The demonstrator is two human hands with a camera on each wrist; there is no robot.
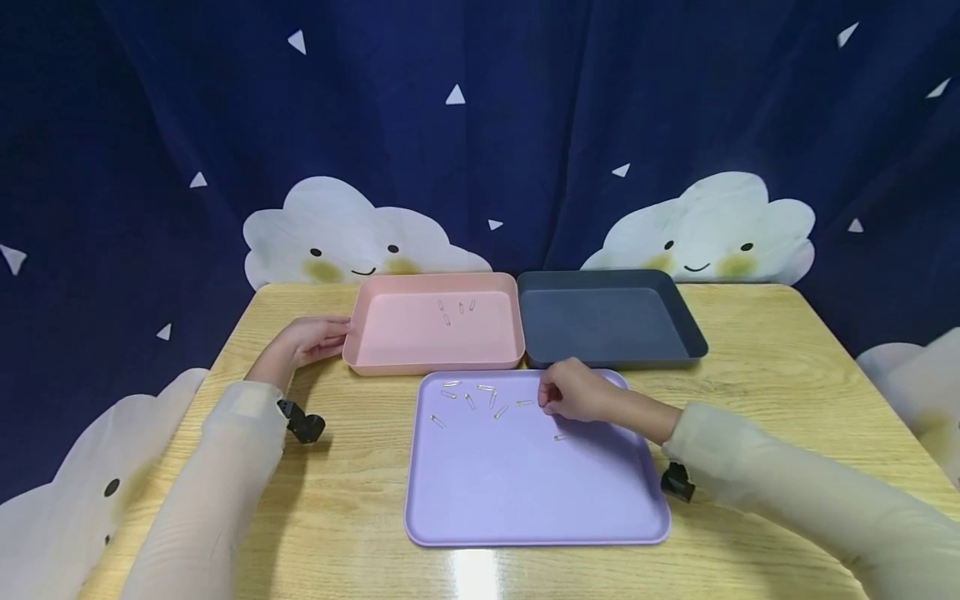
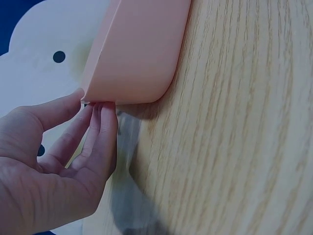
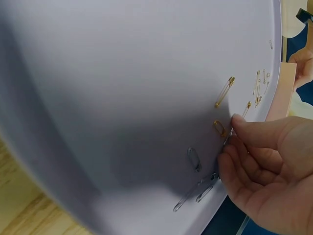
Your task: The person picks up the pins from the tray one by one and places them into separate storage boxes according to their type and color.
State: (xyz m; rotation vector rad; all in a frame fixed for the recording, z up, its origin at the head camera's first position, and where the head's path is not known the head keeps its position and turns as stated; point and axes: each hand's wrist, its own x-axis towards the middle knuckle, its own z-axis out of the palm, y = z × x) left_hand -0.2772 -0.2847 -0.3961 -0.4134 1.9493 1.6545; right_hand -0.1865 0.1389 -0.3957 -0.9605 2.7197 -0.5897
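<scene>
Evidently, 3 trays were carried by the table. In the pink tray, touched by the left grip with fingers extended, 4 safety pins were contained; at least 9 in the lilac tray. The navy tray was placed rightmost. Whether 1 was pinched by the curled right grip could not be told.

Right grip over lavender tray, pins, left grip at pink tray

1. three trays are carried by wood-grain table.
2. pink tray is placed toward far edge, left.
3. dark blue tray is set beside it, right.
4. lilac tray is placed nearer, just before both.
</scene>
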